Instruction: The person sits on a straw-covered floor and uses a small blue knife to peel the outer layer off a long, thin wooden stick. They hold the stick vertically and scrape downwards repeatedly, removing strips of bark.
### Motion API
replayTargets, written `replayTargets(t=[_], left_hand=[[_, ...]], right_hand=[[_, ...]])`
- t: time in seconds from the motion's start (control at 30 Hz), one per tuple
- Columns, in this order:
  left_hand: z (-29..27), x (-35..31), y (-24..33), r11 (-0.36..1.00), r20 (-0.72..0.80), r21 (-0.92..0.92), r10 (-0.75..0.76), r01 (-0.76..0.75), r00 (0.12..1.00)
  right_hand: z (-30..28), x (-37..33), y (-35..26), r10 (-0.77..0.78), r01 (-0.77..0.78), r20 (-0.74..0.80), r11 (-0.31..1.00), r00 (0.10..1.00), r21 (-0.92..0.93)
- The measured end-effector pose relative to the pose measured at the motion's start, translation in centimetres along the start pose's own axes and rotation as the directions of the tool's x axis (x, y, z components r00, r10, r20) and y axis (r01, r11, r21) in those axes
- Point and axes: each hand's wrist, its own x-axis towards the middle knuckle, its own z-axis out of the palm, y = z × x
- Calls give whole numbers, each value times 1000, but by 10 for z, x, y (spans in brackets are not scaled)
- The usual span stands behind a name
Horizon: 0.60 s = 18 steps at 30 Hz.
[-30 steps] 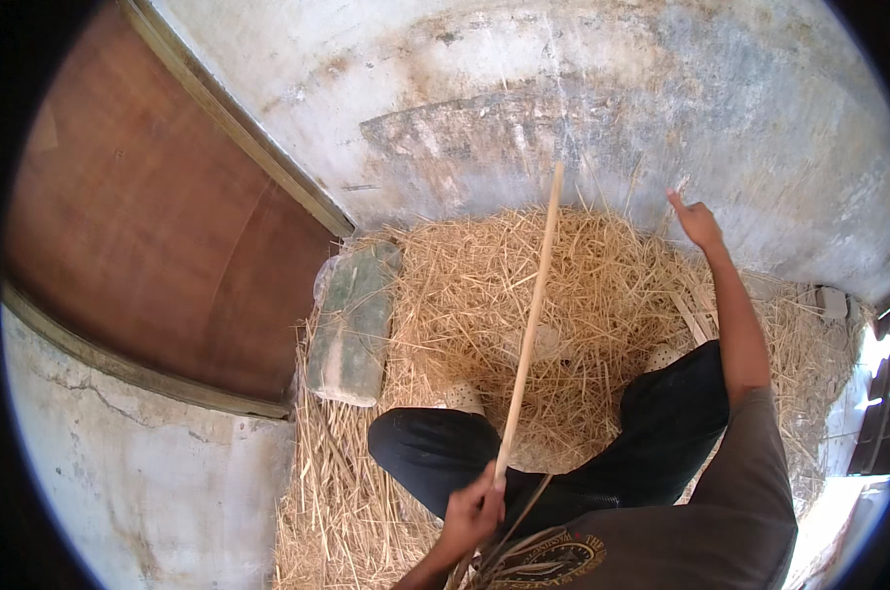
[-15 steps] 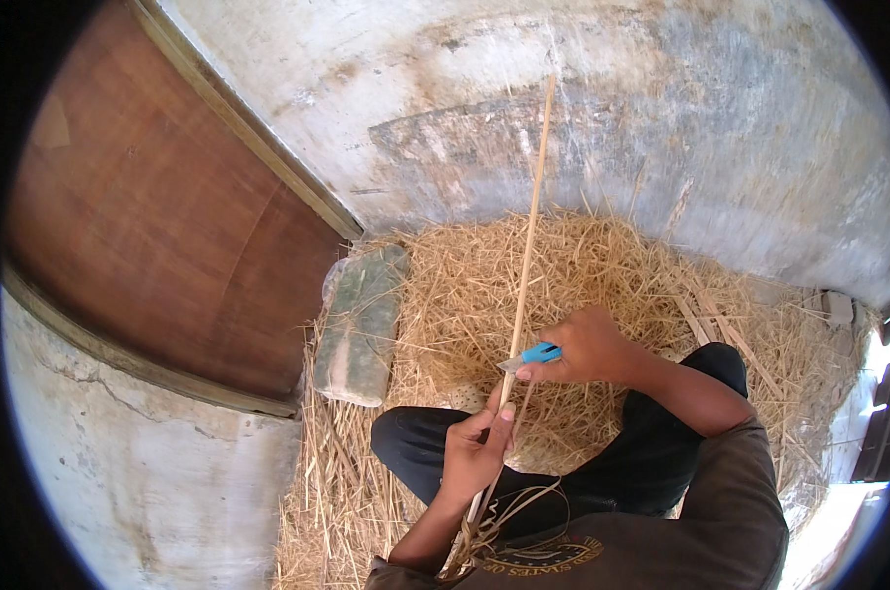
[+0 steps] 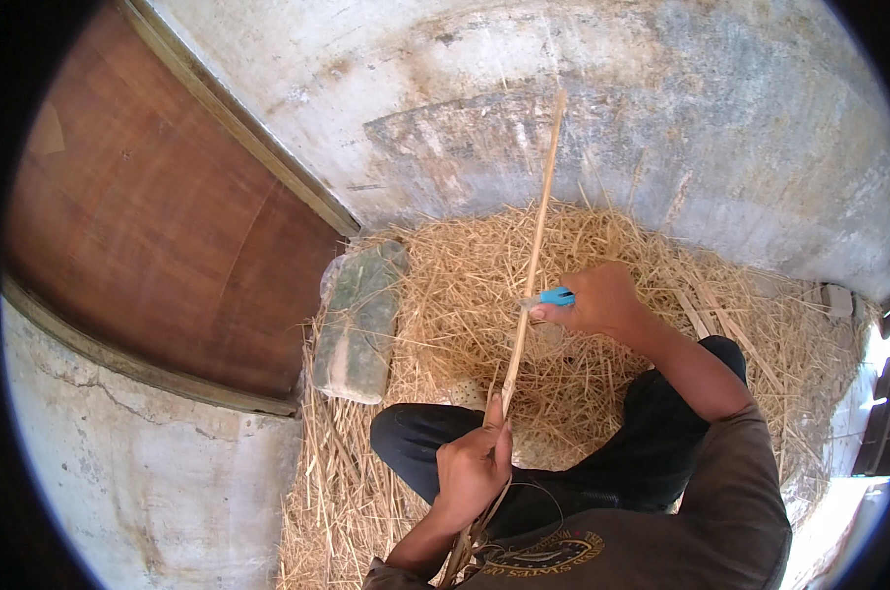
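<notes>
Straw heap [image 3: 465,290]: our landmark.
Pale wooden strip [image 3: 540,231]: one, long and narrow, slanting above the straw heap, its tip reaching past the heap's far edge.
Left hand [image 3: 473,464]: near side of the heap; we see fingers wrapped round the strip's lower part.
Right hand [image 3: 604,299]: above the heap; fingers gripping a blue utility knife [image 3: 558,296], blade apparently against the strip.
Green oblong block [image 3: 363,320]: heap's left edge.
Hazards, in our judgement: too steep a blade could dig in and split the strip; slipping nearward, it could cut our left hand.
</notes>
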Motion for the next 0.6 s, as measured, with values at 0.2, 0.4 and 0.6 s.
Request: replayTargets(t=[0.2,0.4,0.6], left_hand=[[0,2,5,998,-77,61,10,-5,997],[0,5,4,989,-49,140,58,-51,997],[8,-1,0,997,-55,52,50,-47,997]], right_hand=[[0,-15,-35,-206,203,106,978,973,38],[5,11,4,62,-63,-88,998,994,-13],[20,-10,-6,-21,24,111,999,994,-30]])
